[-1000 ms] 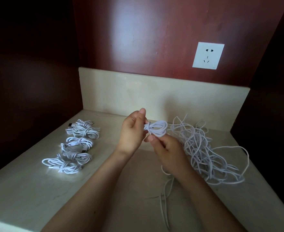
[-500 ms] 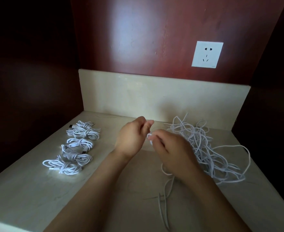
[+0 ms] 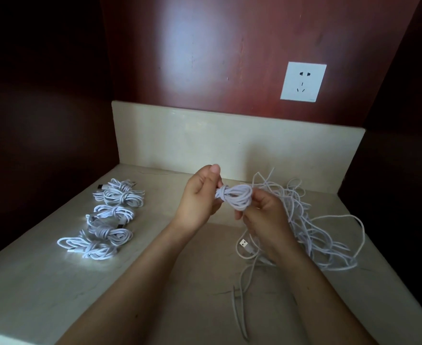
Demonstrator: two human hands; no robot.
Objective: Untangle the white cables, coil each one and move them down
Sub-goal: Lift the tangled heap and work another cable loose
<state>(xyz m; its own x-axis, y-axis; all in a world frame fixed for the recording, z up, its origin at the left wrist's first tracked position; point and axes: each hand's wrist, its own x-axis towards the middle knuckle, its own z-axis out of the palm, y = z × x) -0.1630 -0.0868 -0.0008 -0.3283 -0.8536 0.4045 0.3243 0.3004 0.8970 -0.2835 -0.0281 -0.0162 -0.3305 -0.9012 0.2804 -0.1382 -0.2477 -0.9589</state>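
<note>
I'm holding the half-done coil (image 3: 237, 197) in the air between both hands, above the counter (image 3: 155, 307). My left hand (image 3: 200, 195) is pinching the wrapped end, thumb up top, fingers curled. My right hand (image 3: 264, 217) is curling around the loop end from underneath. The coil is sitting at 3 o'clock off the left hand and 11 o'clock off the right, touching both. I'm reading this as the wrap-and-lock step. To do it clean, I'm wanting the left pinch tight so the loops aren't fanning, the right feeding slack around the waist under light tension, and the last turn tucking through so nothing is springing open. A USB plug (image 3: 243, 243) is lying at 7 o'clock under the right hand among loose strands, and I can't tell whether it's this cable's end. Either way I'm planning to pull slack slowly so it isn't dragging neighbours in. The tangled pile (image 3: 317, 227) is lying at 3 o'clock, just beside the right hand. The finished coils (image 3: 110, 220) are sitting in a row at 9 o'clock, well apart from the left hand.
</note>
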